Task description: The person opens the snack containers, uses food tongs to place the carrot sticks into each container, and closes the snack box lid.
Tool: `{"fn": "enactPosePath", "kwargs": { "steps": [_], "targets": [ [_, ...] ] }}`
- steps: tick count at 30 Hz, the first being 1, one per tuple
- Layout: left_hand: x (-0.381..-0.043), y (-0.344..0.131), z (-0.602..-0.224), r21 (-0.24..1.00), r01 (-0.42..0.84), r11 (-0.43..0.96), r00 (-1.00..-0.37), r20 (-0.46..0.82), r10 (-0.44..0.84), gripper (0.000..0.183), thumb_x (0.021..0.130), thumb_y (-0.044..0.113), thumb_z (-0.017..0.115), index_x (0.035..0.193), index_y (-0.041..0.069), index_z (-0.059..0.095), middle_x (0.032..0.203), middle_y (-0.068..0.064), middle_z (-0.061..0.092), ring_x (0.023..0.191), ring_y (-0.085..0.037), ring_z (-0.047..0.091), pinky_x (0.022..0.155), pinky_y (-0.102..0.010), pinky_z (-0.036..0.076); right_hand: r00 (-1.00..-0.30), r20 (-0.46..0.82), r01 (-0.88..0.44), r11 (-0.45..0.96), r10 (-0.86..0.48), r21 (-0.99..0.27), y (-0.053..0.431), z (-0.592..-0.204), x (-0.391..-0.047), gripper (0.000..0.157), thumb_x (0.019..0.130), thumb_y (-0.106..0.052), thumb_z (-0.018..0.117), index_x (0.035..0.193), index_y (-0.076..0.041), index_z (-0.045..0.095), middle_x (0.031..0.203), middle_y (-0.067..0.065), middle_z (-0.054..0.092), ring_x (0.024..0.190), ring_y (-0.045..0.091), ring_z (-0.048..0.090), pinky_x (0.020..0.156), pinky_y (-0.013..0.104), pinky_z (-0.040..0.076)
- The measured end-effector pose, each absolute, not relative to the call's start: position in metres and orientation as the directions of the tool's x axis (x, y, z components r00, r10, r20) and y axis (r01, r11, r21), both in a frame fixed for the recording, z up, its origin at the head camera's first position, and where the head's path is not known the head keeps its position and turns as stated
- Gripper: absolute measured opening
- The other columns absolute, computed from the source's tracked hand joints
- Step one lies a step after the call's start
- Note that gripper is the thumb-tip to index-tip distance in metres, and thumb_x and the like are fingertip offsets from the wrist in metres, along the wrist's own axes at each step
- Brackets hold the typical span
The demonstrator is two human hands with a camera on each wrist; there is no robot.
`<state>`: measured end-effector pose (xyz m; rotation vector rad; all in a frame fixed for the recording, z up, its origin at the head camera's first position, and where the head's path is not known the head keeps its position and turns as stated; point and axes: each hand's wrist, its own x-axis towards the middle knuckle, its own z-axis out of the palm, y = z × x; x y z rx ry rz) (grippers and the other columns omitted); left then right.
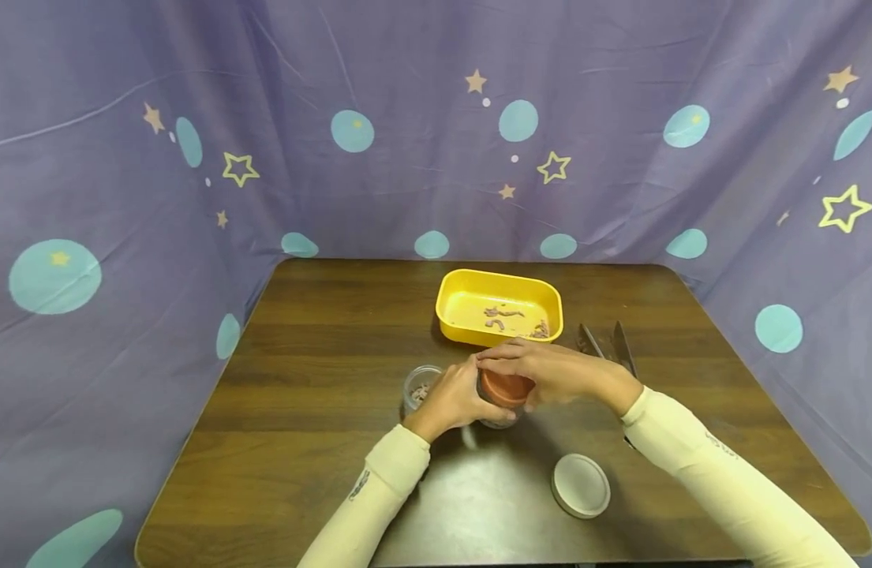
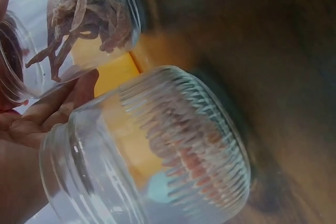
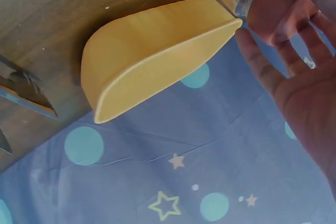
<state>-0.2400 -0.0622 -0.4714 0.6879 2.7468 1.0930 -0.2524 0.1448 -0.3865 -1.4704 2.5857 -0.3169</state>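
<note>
My left hand (image 1: 455, 401) grips a glass jar (image 2: 118, 19) from its left side; strips that look like dried meat are inside it. A reddish-brown lid (image 1: 505, 386) sits on top of this jar. Over the lid comes my right hand (image 1: 552, 371), its fingers on the far edge and thumb on the near side. The right wrist view shows its fingers around the lid's rim. Just left of my left hand stands a second, ribbed glass jar (image 2: 100, 156), lidless, with reddish pieces at its bottom. How tightly the lid sits cannot be seen.
A yellow tray (image 1: 450, 332) with a few meat scraps stands behind the jars. Right of it lie a knife (image 1: 623, 343) and another slim metal tool (image 1: 590, 341), partly hidden by my right arm. A pale round lid (image 1: 581, 485) lies near the table's front edge.
</note>
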Motion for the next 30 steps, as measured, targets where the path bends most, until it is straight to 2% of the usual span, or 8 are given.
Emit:
{"fn": "enactPosePath", "kwargs": {
  "steps": [5,8,12,16,19,22,25,30],
  "targets": [
    [-0.238,-0.062,-0.473,0.697,0.324,0.64,-0.91,0.046,0.411,0.114,0.066,0.058,0.091,0.152,0.008,0.036,0.132,-0.012,0.065,0.11,-0.023,0.067,0.095,-0.038,0.055,-0.512,-0.077,-0.807,0.51,-0.855,-0.297,0.142,-0.388,-0.25,0.088,0.076,-0.006,0.084,0.153,-0.002,0.041,0.157,0.015,0.044,0.144,0.035,0.041,0.116,0.053,0.039],
    [-0.238,-0.061,-0.474,0.688,0.324,0.649,-0.911,0.044,0.409,0.11,0.066,0.059,0.09,0.149,0.008,0.039,0.126,-0.012,0.067,0.105,-0.023,0.068,0.091,-0.037,0.056,-0.617,-0.146,-0.71,0.627,-0.773,-0.32,0.14,-0.392,-0.246,0.087,0.086,-0.025,0.082,0.155,0.002,0.036,0.157,0.02,0.04,0.144,0.041,0.038,0.115,0.055,0.039],
    [-0.239,-0.061,-0.476,0.644,0.356,0.677,-0.907,0.061,0.418,0.105,0.065,0.06,0.09,0.145,0.007,0.046,0.122,-0.011,0.069,0.102,-0.022,0.069,0.087,-0.036,0.057,-0.745,-0.13,-0.612,0.748,-0.654,-0.255,0.133,-0.401,-0.242,0.094,0.084,-0.06,0.074,0.144,0.008,0.048,0.139,0.022,0.052,0.126,0.038,0.053,0.1,0.049,0.051],
    [-0.239,-0.061,-0.475,0.631,0.362,0.686,-0.906,0.066,0.418,0.104,0.066,0.059,0.09,0.144,0.006,0.048,0.125,-0.011,0.069,0.106,-0.023,0.069,0.089,-0.037,0.057,-0.806,-0.144,-0.537,0.811,-0.575,-0.234,0.129,-0.401,-0.238,0.099,0.08,-0.067,0.074,0.138,0.01,0.05,0.131,0.025,0.054,0.118,0.038,0.056,0.094,0.052,0.053],
    [-0.239,-0.06,-0.475,0.637,0.366,0.679,-0.902,0.065,0.426,0.101,0.067,0.057,0.089,0.144,0.006,0.048,0.124,-0.011,0.069,0.106,-0.023,0.069,0.09,-0.037,0.057,-0.781,-0.206,-0.535,0.801,-0.59,-0.267,0.132,-0.393,-0.236,0.104,0.08,-0.052,0.081,0.153,0.006,0.034,0.15,0.026,0.04,0.137,0.046,0.042,0.109,0.065,0.038],
    [-0.24,-0.061,-0.475,0.634,0.387,0.67,-0.894,0.079,0.441,0.101,0.068,0.057,0.089,0.146,0.008,0.047,0.125,-0.009,0.069,0.107,-0.021,0.069,0.091,-0.035,0.056,-0.684,-0.206,-0.637,0.711,-0.699,-0.299,0.136,-0.386,-0.237,0.107,0.079,-0.032,0.087,0.16,-0.003,0.024,0.16,0.022,0.031,0.147,0.046,0.031,0.115,0.069,0.028],
    [-0.24,-0.062,-0.475,0.641,0.386,0.664,-0.893,0.08,0.442,0.101,0.067,0.058,0.089,0.146,0.009,0.048,0.124,-0.008,0.069,0.104,-0.02,0.069,0.089,-0.033,0.056,-0.601,-0.153,-0.734,0.618,-0.784,-0.282,0.138,-0.385,-0.24,0.099,0.08,-0.024,0.087,0.158,-0.004,0.03,0.156,0.021,0.038,0.143,0.042,0.037,0.116,0.063,0.033],
    [-0.24,-0.064,-0.475,0.645,0.366,0.671,-0.9,0.061,0.432,0.099,0.07,0.059,0.087,0.145,0.008,0.049,0.123,-0.009,0.069,0.103,-0.019,0.068,0.089,-0.033,0.056,-0.642,-0.109,-0.734,0.649,-0.759,-0.197,0.136,-0.389,-0.243,0.09,0.082,-0.041,0.084,0.151,-0.002,0.044,0.145,0.015,0.048,0.129,0.035,0.048,0.104,0.051,0.048]
  ]
}}
